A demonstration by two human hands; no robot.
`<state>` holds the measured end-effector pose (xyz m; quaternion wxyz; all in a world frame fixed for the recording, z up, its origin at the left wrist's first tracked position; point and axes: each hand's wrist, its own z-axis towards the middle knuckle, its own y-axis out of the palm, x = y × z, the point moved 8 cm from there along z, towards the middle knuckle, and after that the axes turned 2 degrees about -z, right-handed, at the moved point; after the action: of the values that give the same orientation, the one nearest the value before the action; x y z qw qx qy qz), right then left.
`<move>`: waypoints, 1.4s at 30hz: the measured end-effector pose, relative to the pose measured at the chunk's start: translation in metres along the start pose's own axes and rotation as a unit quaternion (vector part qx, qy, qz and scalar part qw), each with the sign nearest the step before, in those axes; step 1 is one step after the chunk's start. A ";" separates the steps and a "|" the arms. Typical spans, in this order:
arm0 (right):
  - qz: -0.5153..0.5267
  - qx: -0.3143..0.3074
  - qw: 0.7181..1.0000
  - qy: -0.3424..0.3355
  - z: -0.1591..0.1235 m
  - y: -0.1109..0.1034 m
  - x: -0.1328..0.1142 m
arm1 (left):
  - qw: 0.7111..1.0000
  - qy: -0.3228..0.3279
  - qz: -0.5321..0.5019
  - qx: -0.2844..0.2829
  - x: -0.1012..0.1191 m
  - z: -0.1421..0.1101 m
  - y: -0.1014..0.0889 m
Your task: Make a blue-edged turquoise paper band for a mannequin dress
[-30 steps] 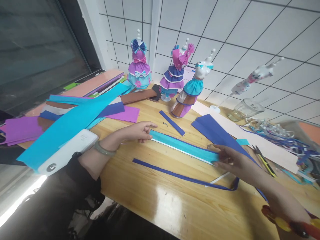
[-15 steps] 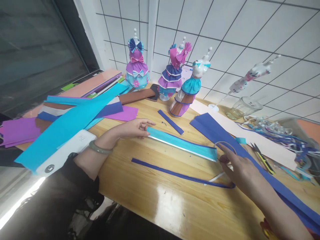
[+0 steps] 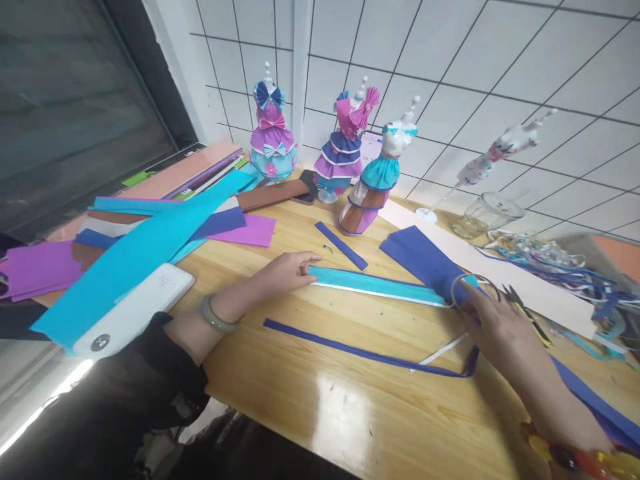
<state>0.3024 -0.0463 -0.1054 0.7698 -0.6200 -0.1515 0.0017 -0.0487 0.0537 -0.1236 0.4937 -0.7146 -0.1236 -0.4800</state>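
Note:
A turquoise crepe-paper strip (image 3: 375,283) lies across the table, with a dark blue upper edge and a white lower edge. My left hand (image 3: 287,272) pinches its left end between thumb and fingers. At the other end is my right hand (image 3: 500,327), its fingers closed around a thin brownish ring (image 3: 488,279) that resembles a tape roll. The right fingertips are partly hidden. Nearer me lies a narrow dark blue strip (image 3: 360,350), its right end curling up by my right hand. A thin white strip (image 3: 443,351) lies beside that end.
Dressed miniature mannequins (image 3: 273,133) stand along the tiled wall. A wide blue paper band (image 3: 417,255) runs under my right arm, near scissors (image 3: 531,319). Coloured paper and a white device (image 3: 145,303) are at left. A glass (image 3: 487,215) and tangled ribbons (image 3: 545,260) are at right.
Both hands have shifted right, the left one slightly nearer me. The turquoise strip has moved right with them, its right end now over the wide blue band. The ring moved right too.

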 end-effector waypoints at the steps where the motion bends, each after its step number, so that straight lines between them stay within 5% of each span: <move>1: 0.013 -0.005 1.000 -0.001 0.000 0.003 0.000 | 1.000 0.001 0.025 0.001 0.001 -0.001 -0.001; 8: 0.103 0.040 0.994 0.007 -0.004 -0.017 -0.020 | 0.986 -0.009 0.167 0.012 0.005 -0.005 -0.004; 11: 0.186 0.048 0.981 -0.036 -0.006 -0.042 -0.063 | 0.981 0.009 0.194 0.010 0.009 -0.006 -0.003; 17: 0.314 -0.081 0.937 -0.132 -0.007 -0.057 -0.158 | 0.980 0.030 0.197 0.018 0.010 -0.006 -0.004; 22: 0.351 -0.117 0.920 -0.129 -0.002 -0.053 -0.171 | 0.987 0.037 0.149 0.047 0.011 -0.006 -0.013; 27: 0.370 -0.114 0.912 -0.136 0.001 -0.057 -0.172 | 0.980 0.118 0.142 0.070 0.033 -0.011 -0.013; 34: 0.371 -0.096 0.918 -0.101 0.003 -0.057 -0.167 | 0.979 0.185 0.053 -0.072 0.054 -0.022 0.016; 39: 0.374 -0.134 0.915 -0.070 0.004 -0.049 -0.163 | 0.971 0.097 -0.048 -0.211 0.050 -0.030 0.035; 42: 0.373 -0.100 0.920 -0.064 0.005 -0.049 -0.159 | 0.958 0.020 -0.110 -0.264 0.046 -0.035 0.044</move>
<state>0.1405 -0.0832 -0.0947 0.6358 -0.7040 0.0422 0.3136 -0.0164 -0.0095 -0.1100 0.2334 -0.7918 -0.0604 -0.5612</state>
